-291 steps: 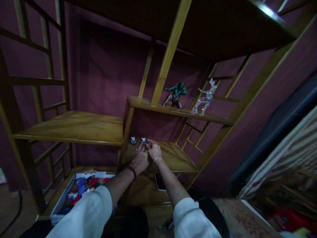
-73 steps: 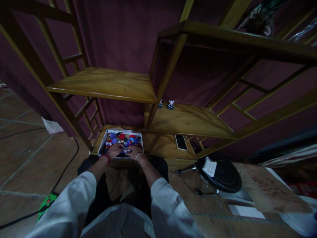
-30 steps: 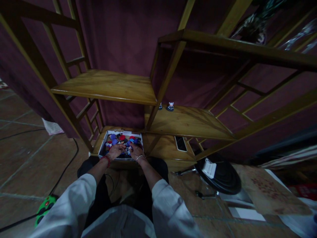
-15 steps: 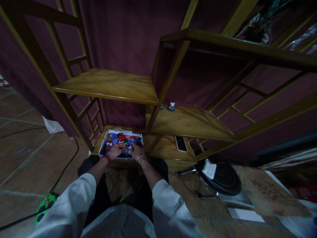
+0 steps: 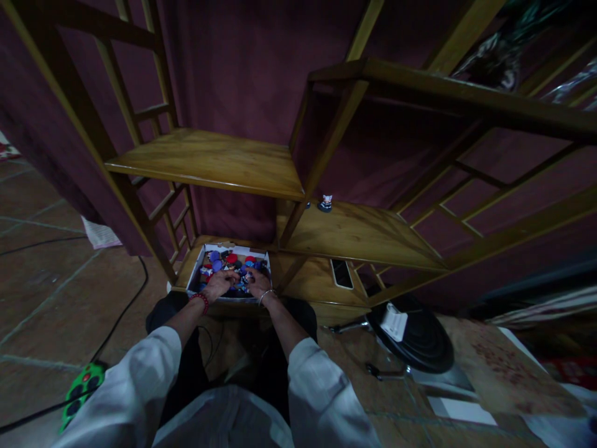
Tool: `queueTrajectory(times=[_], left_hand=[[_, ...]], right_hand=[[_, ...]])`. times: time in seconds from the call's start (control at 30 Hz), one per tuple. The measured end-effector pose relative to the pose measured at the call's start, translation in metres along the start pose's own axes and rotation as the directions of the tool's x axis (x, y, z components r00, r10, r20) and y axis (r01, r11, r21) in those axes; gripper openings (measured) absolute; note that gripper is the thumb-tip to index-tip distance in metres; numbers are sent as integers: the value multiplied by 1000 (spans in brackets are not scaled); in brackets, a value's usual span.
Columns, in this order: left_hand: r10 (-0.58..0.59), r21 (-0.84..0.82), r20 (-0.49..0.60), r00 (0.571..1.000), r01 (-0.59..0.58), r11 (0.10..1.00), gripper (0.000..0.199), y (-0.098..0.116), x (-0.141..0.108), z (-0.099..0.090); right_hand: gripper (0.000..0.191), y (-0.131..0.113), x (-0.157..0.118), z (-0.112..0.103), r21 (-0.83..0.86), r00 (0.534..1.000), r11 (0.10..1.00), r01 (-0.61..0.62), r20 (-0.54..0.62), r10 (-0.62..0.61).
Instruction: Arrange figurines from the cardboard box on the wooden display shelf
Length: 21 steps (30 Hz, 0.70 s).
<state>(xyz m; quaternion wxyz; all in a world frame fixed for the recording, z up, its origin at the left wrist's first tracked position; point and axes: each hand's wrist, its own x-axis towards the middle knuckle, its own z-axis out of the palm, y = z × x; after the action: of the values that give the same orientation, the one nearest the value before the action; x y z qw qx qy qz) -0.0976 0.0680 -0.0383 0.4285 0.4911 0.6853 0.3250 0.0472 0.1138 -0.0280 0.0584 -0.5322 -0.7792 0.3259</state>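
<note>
Both hands are inside the box of toys (image 5: 194,272); the box sits on the bottom shelf (image 5: 305,281), at its left end and close to the front edge; the left hand (image 5: 221,284) has bent fingers over the toys, and the right hand (image 5: 259,284) does the same just across from it, with a small gap between them; I cannot tell if either one is pinching a toy, because the fingers are too small and dark to see well; round purple toys (image 5: 217,266) lie near the back left corner of the box, and a round red toy (image 5: 232,258) is near its back edge; a phone (image 5: 342,274) lies flat near the right end of the same shelf; on the middle shelf (image 5: 359,235), a little figure (image 5: 325,203) stands up near the back left corner; another little figure (image 5: 308,205) is beside it, mostly hidden by the wooden post (image 5: 321,165).
</note>
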Motion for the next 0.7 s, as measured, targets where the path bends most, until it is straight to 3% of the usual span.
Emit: queueTrajectory(times=[0.43, 0.6, 0.7], left_hand=[[104, 288, -24, 994, -93, 953, 23, 0, -3, 0], [79, 391, -28, 996, -62, 918, 26, 5, -6, 1], [35, 413, -95, 995, 7, 911, 27, 5, -6, 2]], right_hand=[[41, -7, -3, 1, -156, 1000, 988, 5, 25, -1], [41, -8, -2, 1, -175, 1000, 984, -3, 21, 7], [42, -8, -2, 2, -208, 1000, 978, -2, 12, 5]])
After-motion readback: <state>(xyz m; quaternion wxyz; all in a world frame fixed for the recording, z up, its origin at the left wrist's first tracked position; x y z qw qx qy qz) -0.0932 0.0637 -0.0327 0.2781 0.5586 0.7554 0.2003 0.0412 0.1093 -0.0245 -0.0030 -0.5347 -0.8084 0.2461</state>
